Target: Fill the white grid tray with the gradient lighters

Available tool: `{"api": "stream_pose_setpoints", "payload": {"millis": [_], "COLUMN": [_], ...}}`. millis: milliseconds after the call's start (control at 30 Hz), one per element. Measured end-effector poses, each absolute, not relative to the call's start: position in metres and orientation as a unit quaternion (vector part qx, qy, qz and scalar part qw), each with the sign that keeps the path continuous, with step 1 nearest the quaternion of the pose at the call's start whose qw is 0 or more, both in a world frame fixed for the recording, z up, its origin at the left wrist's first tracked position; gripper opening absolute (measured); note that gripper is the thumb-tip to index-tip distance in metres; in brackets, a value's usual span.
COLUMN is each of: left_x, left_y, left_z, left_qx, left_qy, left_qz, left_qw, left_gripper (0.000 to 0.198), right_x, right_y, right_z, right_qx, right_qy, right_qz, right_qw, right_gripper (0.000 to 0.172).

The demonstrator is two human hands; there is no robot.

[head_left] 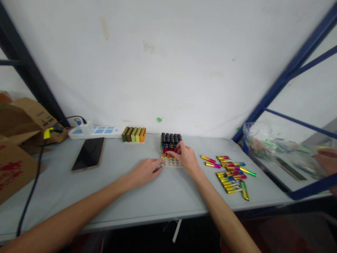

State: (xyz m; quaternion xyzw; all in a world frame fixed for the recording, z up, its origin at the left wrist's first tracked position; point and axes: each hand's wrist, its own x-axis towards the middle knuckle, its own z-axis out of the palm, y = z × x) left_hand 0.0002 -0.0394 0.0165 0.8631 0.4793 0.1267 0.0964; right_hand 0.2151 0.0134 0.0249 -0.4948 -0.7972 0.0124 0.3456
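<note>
A pale honeycomb tray (171, 162) stands at the middle of the grey table, its far rows filled with upright black-capped sticks (170, 139). My right hand (184, 154) rests over the tray's right side, fingers pinched on a shiny stick among the filled rows. My left hand (147, 170) lies on the table, its curled fingertips touching the tray's near-left corner. Several loose rainbow-coloured metallic sticks (231, 173) lie scattered to the right of my right forearm.
A second small tray of green, yellow and orange sticks (133, 135) sits at the back, beside a white power strip (92, 131). A dark phone (88, 154) lies at left, cardboard boxes (23, 123) farther left. Another person's hand (326, 160) shows beyond the blue frame (279, 84) at right.
</note>
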Motion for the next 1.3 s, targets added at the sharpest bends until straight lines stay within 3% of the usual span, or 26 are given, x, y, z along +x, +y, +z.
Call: {"api": "stream_pose_setpoints", "payload": {"millis": [167, 467, 733, 867, 1100, 1300], "left_x": [-0.001, -0.004, -0.003, -0.003, -0.002, -0.002], "left_y": [-0.038, -0.037, -0.037, -0.039, -0.040, -0.039], "left_z": [0.015, 0.013, 0.015, 0.016, 0.019, 0.019], "left_qx": [0.865, 0.864, 0.861, 0.860, 0.861, 0.859], "left_qy": [0.473, 0.466, 0.474, 0.477, 0.473, 0.475], "left_qz": [0.133, 0.151, 0.147, 0.140, 0.143, 0.143], "left_qw": [0.101, 0.114, 0.114, 0.118, 0.123, 0.122], "left_gripper": [0.028, 0.032, 0.032, 0.031, 0.029, 0.028], "right_x": [0.255, 0.396, 0.392, 0.383, 0.347, 0.297], "right_y": [0.013, -0.002, 0.011, 0.016, 0.002, 0.001], "right_z": [0.040, 0.046, 0.031, 0.041, 0.057, 0.056], "right_qx": [-0.491, -0.546, -0.579, -0.560, -0.479, -0.418], "right_qy": [-0.795, -0.820, -0.806, -0.809, -0.775, -0.782], "right_qz": [0.042, 0.043, 0.042, 0.050, 0.224, 0.260], "right_qw": [0.355, 0.166, 0.114, 0.173, 0.348, 0.380], "right_gripper": [0.031, 0.021, 0.022, 0.022, 0.041, 0.040]}}
